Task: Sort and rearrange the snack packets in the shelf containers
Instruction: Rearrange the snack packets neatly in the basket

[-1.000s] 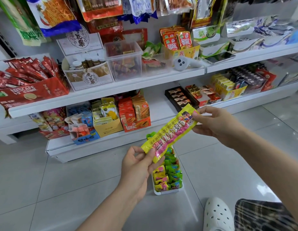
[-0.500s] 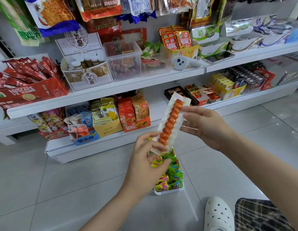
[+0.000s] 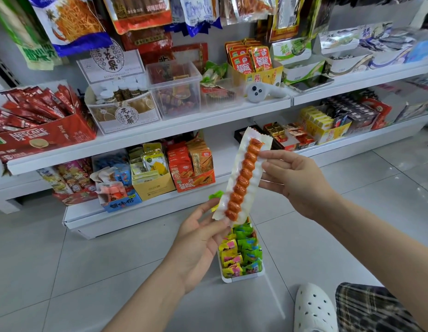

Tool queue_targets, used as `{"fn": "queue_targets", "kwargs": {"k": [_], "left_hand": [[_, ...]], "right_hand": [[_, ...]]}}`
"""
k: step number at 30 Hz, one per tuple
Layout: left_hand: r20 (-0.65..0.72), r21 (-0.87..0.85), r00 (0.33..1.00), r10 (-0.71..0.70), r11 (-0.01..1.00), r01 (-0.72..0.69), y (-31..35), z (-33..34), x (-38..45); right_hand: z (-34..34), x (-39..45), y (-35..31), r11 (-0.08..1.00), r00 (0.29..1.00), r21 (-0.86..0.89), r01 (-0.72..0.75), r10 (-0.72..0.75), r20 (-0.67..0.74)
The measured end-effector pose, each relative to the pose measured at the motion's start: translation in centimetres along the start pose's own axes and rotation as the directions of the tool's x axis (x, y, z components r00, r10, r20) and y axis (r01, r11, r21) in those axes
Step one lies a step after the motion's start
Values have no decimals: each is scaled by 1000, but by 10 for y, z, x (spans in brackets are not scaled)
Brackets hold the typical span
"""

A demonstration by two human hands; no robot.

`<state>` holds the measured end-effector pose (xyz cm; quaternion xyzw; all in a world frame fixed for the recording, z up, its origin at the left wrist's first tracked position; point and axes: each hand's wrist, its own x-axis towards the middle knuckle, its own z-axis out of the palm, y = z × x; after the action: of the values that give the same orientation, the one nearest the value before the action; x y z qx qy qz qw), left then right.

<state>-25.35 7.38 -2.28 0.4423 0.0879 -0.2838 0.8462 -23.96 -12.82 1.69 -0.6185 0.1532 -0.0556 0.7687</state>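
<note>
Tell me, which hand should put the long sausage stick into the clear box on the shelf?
Probably the right hand. It pinches the sausage packet near its upper end, closer to the clear box on the upper shelf. The left hand pinches the bottom end, lower and farther away.

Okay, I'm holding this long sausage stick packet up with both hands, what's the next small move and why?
Probably lower the sausage packet toward the clear tub on the upper shelf, which seems to hold similar reddish snacks. Both hands only pinch its ends in mid-air.
</note>
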Motion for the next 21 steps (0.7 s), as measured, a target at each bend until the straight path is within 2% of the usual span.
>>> {"fn": "queue_targets", "kwargs": {"k": [3, 5, 7, 9, 11, 12, 14, 15, 17, 18, 19, 20, 21], "left_hand": [[107, 22, 994, -30, 999, 28, 2, 6, -4], [46, 137, 999, 26, 990, -32, 1, 10, -4], [-34, 353, 985, 167, 924, -144, -1, 8, 0], [-9, 615, 931, 364, 736, -282, 0, 0, 6], [138, 773, 860, 491, 489, -403, 4, -10, 10], [237, 829, 823, 517, 334, -449, 6, -16, 11], [456, 867, 741, 492, -56, -496, 10, -29, 15], [536, 839, 710, 457, -196, -507, 10, -35, 17], [612, 791, 668, 423, -320, -522, 12, -43, 20], [633, 774, 646, 427, -349, -528, 13, -44, 20], [622, 782, 641, 451, -319, -535, 12, -43, 21], [547, 825, 679, 490, -178, -536, 12, -40, 21], [408, 858, 764, 501, 76, -508, 12, -35, 20]], "right_hand": [[3, -2, 2, 996, 999, 83, -22, 20, 32], [5, -3, 1, 989, 994, 128, -80, 71, 79], [5, -2, -3, 973, 974, 137, -185, 162, 161], [0, 0, -8, 942, 940, 136, -306, 277, 199], [-8, 3, -11, 908, 911, 143, -395, 366, 193], [-13, 5, -13, 898, 898, 120, -423, 398, 187], [-22, 6, -13, 899, 887, 12, -439, 431, 169], [-26, 7, -11, 899, 885, -71, -433, 439, 158], [-33, 9, -5, 875, 873, -237, -422, 463, 155], [-36, 10, -1, 859, 864, -296, -418, 476, 162], [-39, 11, 3, 847, 858, -339, -409, 484, 173], [-42, 12, 6, 846, 859, -364, -390, 476, 186], [-44, 12, 7, 854, 868, -372, -363, 455, 197]]}}
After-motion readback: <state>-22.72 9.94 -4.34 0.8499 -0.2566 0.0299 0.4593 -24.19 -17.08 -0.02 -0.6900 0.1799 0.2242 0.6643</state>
